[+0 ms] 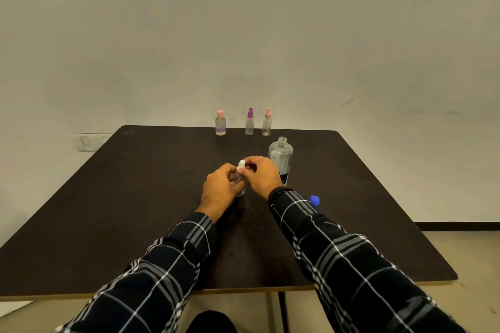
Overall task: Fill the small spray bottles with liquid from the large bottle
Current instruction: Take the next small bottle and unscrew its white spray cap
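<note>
Clear spray bottle [241,166] apparently upright in grip of left hand [220,189].

Both arms extended forward, forearms converging. Left hand [220,189]: back facing up, fingers curled round the body of the small spray bottle [241,165]. Right hand [262,176]: just beside the left, slightly higher, fingertips pinching the bottle's white top. Dark plaid sleeves [351,257] reach both wrists; dark beaded band [278,194] on right wrist.
</note>
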